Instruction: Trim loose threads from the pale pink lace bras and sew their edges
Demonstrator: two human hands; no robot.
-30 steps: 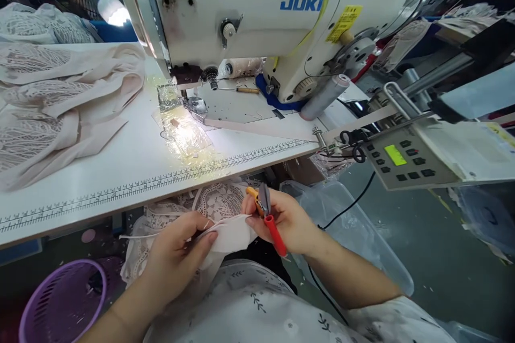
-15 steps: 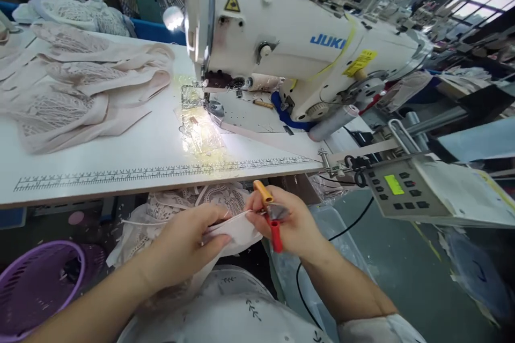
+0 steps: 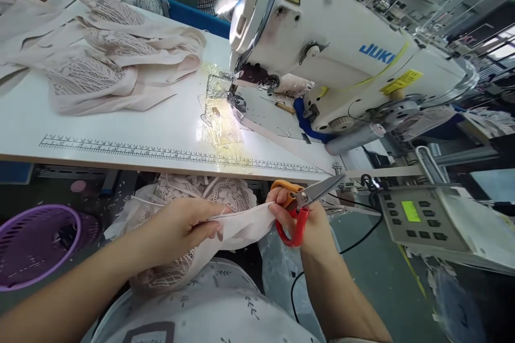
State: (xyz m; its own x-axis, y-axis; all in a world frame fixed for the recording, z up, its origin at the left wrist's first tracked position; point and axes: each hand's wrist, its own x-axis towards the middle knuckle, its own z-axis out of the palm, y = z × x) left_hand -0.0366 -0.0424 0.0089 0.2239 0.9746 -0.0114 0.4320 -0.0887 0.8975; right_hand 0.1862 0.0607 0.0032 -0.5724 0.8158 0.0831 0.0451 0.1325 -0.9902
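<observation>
White and long, the tabletop (image 3: 24,128) stretches across the work area, a black ruler scale (image 3: 161,153) printed along its near edge. On it stands a white metal sewing machine with blue lettering (image 3: 338,48); a small glowing lamp (image 3: 226,1) is beside its head, presumably placed there to light the needle area. Left of the machine, beige lace-panelled garments (image 3: 104,72) lie overlapping, which likely keeps them together and off the sewing spot.

Over the person's lap, below the tabletop's front edge, hangs a smooth, pale pink cloth (image 3: 249,228), with cream patterned lace (image 3: 237,195) bunched just behind it. The left hand (image 3: 183,225) grasps the cloth's upper edge between thumb and fingers; the right hand (image 3: 316,222) pinches its other end, so the edge runs fairly straight between them, probably to keep it under control. That same right hand also carries steel scissors with orange and red handles (image 3: 301,199), blades pointing away from the cloth, an arrangement that seems to leave thumb and fingertips free to pinch.
</observation>
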